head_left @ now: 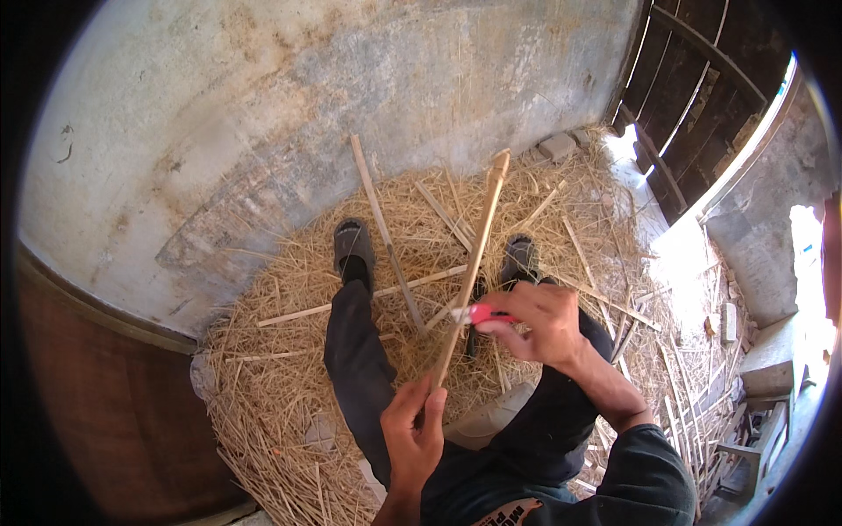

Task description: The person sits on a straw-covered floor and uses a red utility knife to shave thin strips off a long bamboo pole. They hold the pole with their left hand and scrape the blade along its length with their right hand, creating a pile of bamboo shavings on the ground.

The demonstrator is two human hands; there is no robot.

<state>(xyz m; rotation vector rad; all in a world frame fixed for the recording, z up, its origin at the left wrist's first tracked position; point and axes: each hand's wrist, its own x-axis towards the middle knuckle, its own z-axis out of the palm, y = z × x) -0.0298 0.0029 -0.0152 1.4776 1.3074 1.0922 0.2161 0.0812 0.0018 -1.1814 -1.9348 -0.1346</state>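
My left hand (414,431) is closed round the lower end of a long split bamboo strip (480,241). The strip slants up and away from me, with a knobbly node at its far tip. In my right hand (551,323) is a red utility knife (494,316), gripped by its handle. Its pale front end lies across the strip, a little above my left hand; the exact contact of the blade is too blurred to tell. Below the strip, between my legs, the straw-like shavings partly show.
Straw-like shavings (281,394) cover the floor, with several bamboo strips lying across them, one leaning strip (375,206) near my left foot. A stained wall (351,88) stands ahead, a brown panel (123,386) at left, a wooden door (693,96) and concrete blocks (772,355) at right.
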